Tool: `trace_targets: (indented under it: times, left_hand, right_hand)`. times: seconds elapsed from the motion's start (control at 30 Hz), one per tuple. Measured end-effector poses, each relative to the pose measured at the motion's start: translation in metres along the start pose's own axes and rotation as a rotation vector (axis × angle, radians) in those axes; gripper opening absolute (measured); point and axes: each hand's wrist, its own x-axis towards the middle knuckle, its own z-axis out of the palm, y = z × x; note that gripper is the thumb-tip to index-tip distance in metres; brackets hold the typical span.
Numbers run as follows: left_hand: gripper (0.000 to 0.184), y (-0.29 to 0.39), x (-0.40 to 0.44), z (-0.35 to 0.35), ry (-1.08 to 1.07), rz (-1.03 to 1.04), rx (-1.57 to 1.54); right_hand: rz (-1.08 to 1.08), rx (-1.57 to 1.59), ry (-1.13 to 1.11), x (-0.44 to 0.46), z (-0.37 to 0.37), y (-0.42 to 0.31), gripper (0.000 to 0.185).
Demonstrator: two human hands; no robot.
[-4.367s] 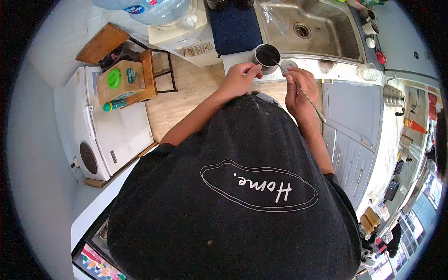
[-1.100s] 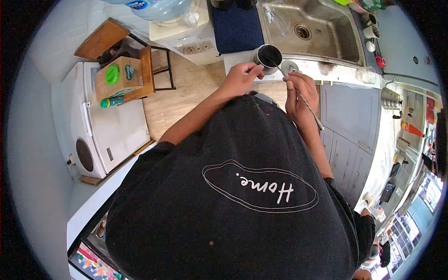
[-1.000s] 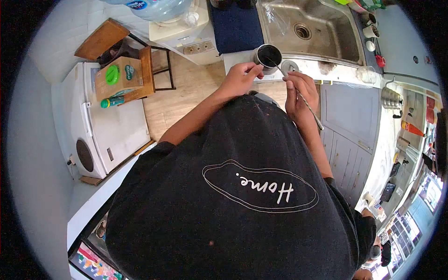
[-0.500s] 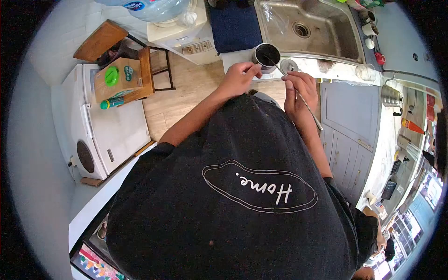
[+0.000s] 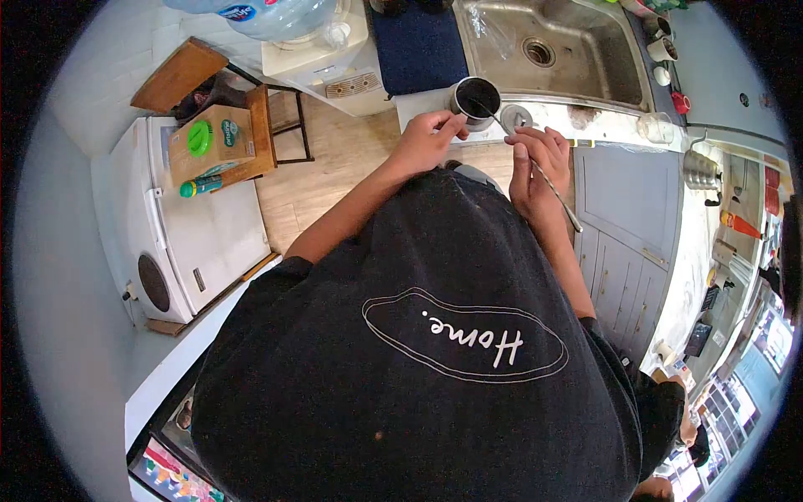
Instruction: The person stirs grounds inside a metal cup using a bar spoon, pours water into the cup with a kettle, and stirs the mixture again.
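We judge the work as a whole to be under way rather than finished: stirring is in hand, and nothing shows it complete. The white table (image 5: pixel 554 117) runs across from 1 to 2 o'clock, with the sink (image 5: pixel 581 79) set into it beyond. On its near edge, at 1 o'clock, sits the metal cup (image 5: pixel 482 125), upright and part filled with dark stuff (image 5: pixel 475 92); we cannot tell whether that is liquid or grounds, nor how well it is mixed. Our left hand (image 5: pixel 431 140) steadies the cup, thumb and finger pinched closed at about 7 o'clock on its side. Our right hand (image 5: pixel 539 169) has its fingers closed round a long stirrer (image 5: pixel 548 180), whose tip is hidden in the cup. A small round lid (image 5: pixel 517 117) lies just beside the cup, at its 3 o'clock, so covering it, if that is wanted, is not done.

As for writing, our black shirt (image 5: pixel 401 402) gives the clearest: "Home." in white, upside down to the view, inside a drawn loop. The big water bottle (image 5: pixel 288 18) at 11 o'clock has a blue label, perhaps ending in "life". The cardboard box (image 5: pixel 186 155) at 10 o'clock carries a green label (image 5: pixel 231 132) turned sideways, its letters too small for us to be sure of.
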Motion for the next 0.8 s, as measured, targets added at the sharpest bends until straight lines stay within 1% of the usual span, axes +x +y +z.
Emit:
trace_targets:
  times: [0.2, 0.4, 0.5, 0.6, 0.8]
  left_hand:
    - [0.044, 0.0007, 0.0006, 0.0001, 0.003, -0.003, 0.027]
    - [0.037, 0.0021, -0.0001, -0.0003, -0.008, -0.008, -0.017]
    - [0.033, 0.0059, -0.0031, -0.0004, -0.019, -0.046, -0.039]
    - [0.032, 0.0001, -0.0015, 0.0001, -0.025, 0.014, -0.062]
    - [0.031, -0.0016, -0.0029, 0.0002, -0.028, 0.017, -0.053]
  right_hand:
    - [0.024, 0.000, -0.006, -0.0013, -0.0010, 0.0013, 0.006]
    - [0.024, 0.026, 0.009, -0.0038, 0.0014, 0.0039, 0.006]
    - [0.020, 0.033, 0.012, -0.0036, 0.0002, 0.0028, 0.006]
    - [0.011, 0.034, 0.011, -0.0040, 0.0006, 0.0028, 0.006]
    - [-0.011, 0.033, 0.004, -0.0024, -0.0016, -0.0010, 0.005]
